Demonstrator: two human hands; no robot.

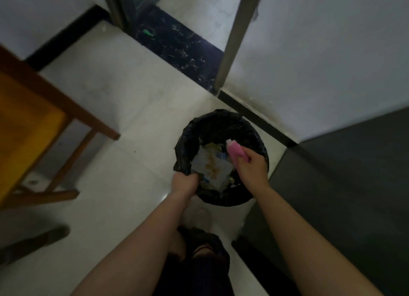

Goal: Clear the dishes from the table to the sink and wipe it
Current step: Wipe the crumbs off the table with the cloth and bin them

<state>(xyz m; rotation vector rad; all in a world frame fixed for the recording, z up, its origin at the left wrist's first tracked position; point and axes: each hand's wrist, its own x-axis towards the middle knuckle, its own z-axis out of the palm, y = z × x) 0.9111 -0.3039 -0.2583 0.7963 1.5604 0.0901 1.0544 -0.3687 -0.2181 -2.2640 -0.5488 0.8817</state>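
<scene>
Head view, looking straight down.
- Black-lined bin (pixel 221 122) stands on pale floor (pixel 132 96).
- Left hand (pixel 184 182) curls round near rim, probably steadying liner.
- Right hand (pixel 253 165) pinches pink cloth (pixel 234 153) over opening, likely shaking crumbs onto paper scraps (pixel 210 165) inside.
- Wooden table (pixel 33 118), probably one being cleaned, well apart at left.
- No dishes or sink visible.

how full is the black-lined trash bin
Partly full: stained paper scraps lie inside the trash bin, below its rim. How deep they go, cannot tell.
</scene>
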